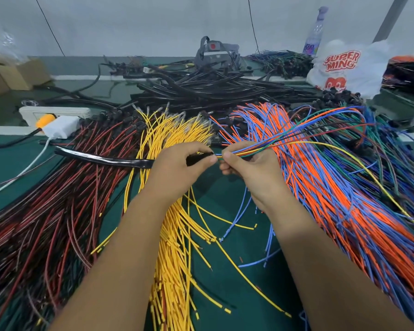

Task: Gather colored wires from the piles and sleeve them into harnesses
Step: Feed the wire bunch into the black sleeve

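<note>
My left hand [177,163] grips the end of a black sleeve [101,159] that trails off to the left across the table. My right hand [245,163] pinches a mixed bundle of colored wires [285,142] just right of the sleeve's mouth; the wire ends meet the sleeve opening between my two thumbs. The bundle fans out to the upper right. Below my hands lie piles of red and black wires [58,199], yellow wires [175,247] and orange and blue wires [332,199].
A heap of black sleeves [213,89] lies behind the piles. A white power strip [55,112] with a white adapter sits at the left, cardboard boxes [12,75] beyond it. A white plastic bag [344,68] and a bottle [316,32] stand at the back right.
</note>
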Demonstrator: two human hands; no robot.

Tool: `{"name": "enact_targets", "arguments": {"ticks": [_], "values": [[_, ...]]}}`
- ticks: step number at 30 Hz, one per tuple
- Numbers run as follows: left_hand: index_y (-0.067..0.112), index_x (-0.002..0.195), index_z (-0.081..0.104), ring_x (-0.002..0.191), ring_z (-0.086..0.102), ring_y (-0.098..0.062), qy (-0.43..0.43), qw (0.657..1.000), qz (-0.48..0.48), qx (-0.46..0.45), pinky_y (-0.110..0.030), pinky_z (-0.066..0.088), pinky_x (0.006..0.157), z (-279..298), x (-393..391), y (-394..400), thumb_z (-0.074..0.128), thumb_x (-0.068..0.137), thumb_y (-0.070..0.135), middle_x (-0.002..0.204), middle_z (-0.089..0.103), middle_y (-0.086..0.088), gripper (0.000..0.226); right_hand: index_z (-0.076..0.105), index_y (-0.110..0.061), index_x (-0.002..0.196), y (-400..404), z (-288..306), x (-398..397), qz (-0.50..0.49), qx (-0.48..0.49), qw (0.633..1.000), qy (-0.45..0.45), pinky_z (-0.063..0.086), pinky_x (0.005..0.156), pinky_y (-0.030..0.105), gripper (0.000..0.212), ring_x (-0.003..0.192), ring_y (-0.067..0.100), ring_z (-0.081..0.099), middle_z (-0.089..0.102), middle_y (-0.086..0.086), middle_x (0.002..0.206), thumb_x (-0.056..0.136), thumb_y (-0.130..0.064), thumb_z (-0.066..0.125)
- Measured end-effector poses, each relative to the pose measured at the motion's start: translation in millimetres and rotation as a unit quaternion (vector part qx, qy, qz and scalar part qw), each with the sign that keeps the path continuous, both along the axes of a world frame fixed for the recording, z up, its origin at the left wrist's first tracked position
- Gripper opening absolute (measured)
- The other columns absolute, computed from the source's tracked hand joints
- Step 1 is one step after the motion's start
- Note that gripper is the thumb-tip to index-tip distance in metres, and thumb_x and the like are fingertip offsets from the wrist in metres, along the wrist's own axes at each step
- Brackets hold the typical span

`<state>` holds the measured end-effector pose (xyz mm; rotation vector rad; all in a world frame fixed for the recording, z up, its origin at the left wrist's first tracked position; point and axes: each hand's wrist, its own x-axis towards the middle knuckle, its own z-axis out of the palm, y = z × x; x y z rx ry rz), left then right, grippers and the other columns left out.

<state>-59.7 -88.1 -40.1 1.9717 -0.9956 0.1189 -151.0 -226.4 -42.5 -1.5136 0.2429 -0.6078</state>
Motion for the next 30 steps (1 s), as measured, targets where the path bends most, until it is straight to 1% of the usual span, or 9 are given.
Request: {"name": "enact_targets", "arguments": {"ticks": [4, 7, 9, 13, 16, 20, 24, 27, 30], "values": [[0.034, 0.102, 0.071, 0.087, 0.054, -0.014, -0.126, 0.989, 0.01, 0.08, -0.041, 0.041, 0.079, 1.8, -0.4, -0.1, 0.055, 0.083, 0.052, 0.08, 0.059, 0.014, 0.03, 0.067, -0.01, 0.076, -0.7, -0.5, 0.9, -0.011, -0.006, 1.0, 0.014, 0.052, 0.055, 0.02, 0.02, 0.053, 0.012, 0.063, 0.065, 0.002, 0.055, 0.09, 0.003, 0.061], [0.036, 0.101, 0.07, 0.086, 0.05, -0.014, -0.192, 0.974, 0.029, 0.117, -0.037, 0.031, 0.078, -0.7, 0.6, -0.5, 0.057, 0.088, 0.049, 0.078, 0.056, 0.012, 0.023, 0.067, -0.01, 0.074, 0.3, -0.8, 1.3, -0.012, -0.001, 1.0, 0.017, 0.052, 0.054, 0.021, 0.022, 0.052, 0.012, 0.062, 0.065, 0.004, 0.056, 0.09, 0.003, 0.062], [0.035, 0.098, 0.07, 0.084, 0.049, -0.013, -0.186, 0.975, 0.033, 0.117, -0.037, 0.031, 0.078, -1.3, -0.8, -0.9, 0.054, 0.088, 0.049, 0.076, 0.056, 0.011, 0.023, 0.067, -0.01, 0.075, 0.5, -0.2, 0.9, -0.004, 0.008, 1.0, 0.011, 0.052, 0.055, 0.021, 0.021, 0.053, 0.012, 0.063, 0.065, 0.004, 0.056, 0.09, 0.003, 0.062], [0.029, 0.094, 0.069, 0.08, 0.055, -0.011, -0.076, 0.995, 0.005, 0.071, -0.042, 0.047, 0.073, 0.7, -3.3, -1.7, 0.048, 0.085, 0.052, 0.08, 0.063, 0.01, 0.032, 0.068, -0.01, 0.076, 0.0, 0.5, -0.4, 0.017, 0.032, 0.999, -0.004, 0.053, 0.058, 0.02, 0.019, 0.056, 0.012, 0.064, 0.066, 0.003, 0.059, 0.09, 0.003, 0.062], [0.029, 0.095, 0.067, 0.082, 0.056, -0.01, -0.034, 0.998, 0.007, 0.061, -0.043, 0.049, 0.072, 0.0, -3.4, -2.2, 0.048, 0.085, 0.054, 0.085, 0.065, 0.01, 0.033, 0.069, -0.012, 0.077, -0.5, 0.0, -0.2, 0.023, 0.033, 0.999, -0.011, 0.055, 0.062, 0.021, 0.02, 0.059, 0.012, 0.064, 0.067, 0.003, 0.061, 0.089, 0.003, 0.063], [0.028, 0.106, 0.069, 0.086, 0.055, -0.014, -0.065, 0.995, -0.006, 0.074, -0.045, 0.046, 0.08, 0.5, -3.0, -2.1, 0.059, 0.086, 0.047, 0.087, 0.06, 0.006, 0.029, 0.07, -0.014, 0.077, -2.7, -2.1, 0.2, 0.013, 0.022, 1.0, -0.009, 0.053, 0.063, 0.021, 0.019, 0.062, 0.012, 0.065, 0.068, 0.002, 0.063, 0.089, 0.001, 0.064], [0.03, 0.112, 0.068, 0.086, 0.054, -0.016, -0.104, 0.992, -0.007, 0.077, -0.049, 0.043, 0.084, 4.4, -5.8, -2.0, 0.054, 0.083, 0.047, 0.083, 0.057, 0.007, 0.036, 0.07, -0.015, 0.076, -2.8, -2.9, 1.6, -0.01, 0.003, 1.0, -0.005, 0.052, 0.062, 0.018, 0.023, 0.062, 0.01, 0.066, 0.067, -0.002, 0.06, 0.09, 0.001, 0.063], [0.031, 0.112, 0.069, 0.088, 0.054, -0.017, -0.121, 0.989, 0.002, 0.083, -0.044, 0.04, 0.084, 4.8, -6.1, -1.1, 0.052, 0.085, 0.047, 0.083, 0.057, 0.006, 0.035, 0.069, -0.012, 0.077, -1.2, -2.4, 2.6, -0.027, 0.0, 1.0, -0.005, 0.051, 0.059, 0.017, 0.019, 0.06, 0.009, 0.066, 0.067, -0.003, 0.058, 0.089, 0.001, 0.063], [0.033, 0.111, 0.067, 0.091, 0.051, -0.017, -0.162, 0.979, 0.026, 0.121, -0.037, 0.032, 0.08, 2.5, -3.8, -2.0, 0.052, 0.093, 0.043, 0.083, 0.055, 0.006, 0.025, 0.068, -0.012, 0.076, 0.5, -2.2, 2.2, -0.034, -0.007, 0.999, -0.001, 0.05, 0.054, 0.017, 0.018, 0.054, 0.008, 0.064, 0.066, -0.001, 0.055, 0.089, 0.0, 0.064]]}}
